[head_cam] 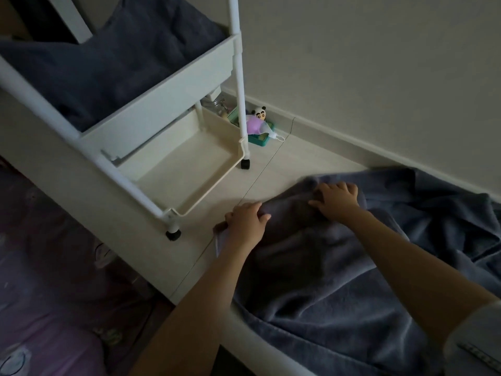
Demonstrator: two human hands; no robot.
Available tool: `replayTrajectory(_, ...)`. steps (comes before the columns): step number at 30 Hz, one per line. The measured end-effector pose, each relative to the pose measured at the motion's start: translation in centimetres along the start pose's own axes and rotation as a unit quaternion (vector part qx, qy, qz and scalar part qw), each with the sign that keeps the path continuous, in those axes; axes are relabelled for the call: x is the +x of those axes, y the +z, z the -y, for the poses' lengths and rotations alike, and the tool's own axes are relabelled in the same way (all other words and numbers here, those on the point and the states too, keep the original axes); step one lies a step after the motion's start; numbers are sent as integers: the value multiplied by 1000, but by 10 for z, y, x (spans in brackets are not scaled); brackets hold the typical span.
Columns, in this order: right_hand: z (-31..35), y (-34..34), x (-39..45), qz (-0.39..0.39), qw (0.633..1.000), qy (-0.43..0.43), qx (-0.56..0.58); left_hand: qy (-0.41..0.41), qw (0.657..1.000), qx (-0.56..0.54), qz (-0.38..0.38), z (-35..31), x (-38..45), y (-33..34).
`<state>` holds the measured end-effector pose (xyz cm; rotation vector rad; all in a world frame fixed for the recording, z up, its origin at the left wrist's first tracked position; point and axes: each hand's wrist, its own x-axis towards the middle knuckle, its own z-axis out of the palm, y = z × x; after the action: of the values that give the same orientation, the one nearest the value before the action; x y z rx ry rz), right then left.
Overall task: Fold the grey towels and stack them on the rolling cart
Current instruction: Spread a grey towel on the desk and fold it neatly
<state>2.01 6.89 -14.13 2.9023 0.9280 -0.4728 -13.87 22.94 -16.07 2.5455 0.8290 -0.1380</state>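
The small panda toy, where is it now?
In the head view, the panda toy sits on the floor by the wall, just right of the rolling cart's rear post.

A dim room is shown. A plain pale wall (pixel 379 63) is met by a skirting board (pixel 339 137) above light floor tiles (pixel 284 169). Patterned purple bedding (pixel 48 280) is seen lower left.
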Motion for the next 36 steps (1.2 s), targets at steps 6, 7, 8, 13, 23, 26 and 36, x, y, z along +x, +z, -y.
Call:
replayTrajectory(6, -24, -5, 8, 73, 995, -68, 21, 14, 991, -131, -37, 0, 1, -13)
replayTrajectory(7, -23, -6, 10, 77, 994, -80, 24, 11, 984, -177, -34, 2, -2, -18)
replayTrajectory(8, -22, -8, 12, 81, 992, -93, 24, 2, 976, -216, -31, 5, -6, -24)
replayTrajectory(13, -17, -27, 20, 85, 988, -116, 63, -23, 969, -247, 14, 16, -23, -57)
replayTrajectory(23, 28, -82, 50, -30, 897, -96, 431, -58, 993, -62, -79, 42, -41, -99)
replayTrajectory(26, 56, -60, 62, -77, 924, -84, 366, -41, 990, 98, -88, 51, -42, -73)
replayTrajectory(36, 70, 13, 24, 54, 987, -153, 21, -84, 982, 64, 157, 37, -49, -10)
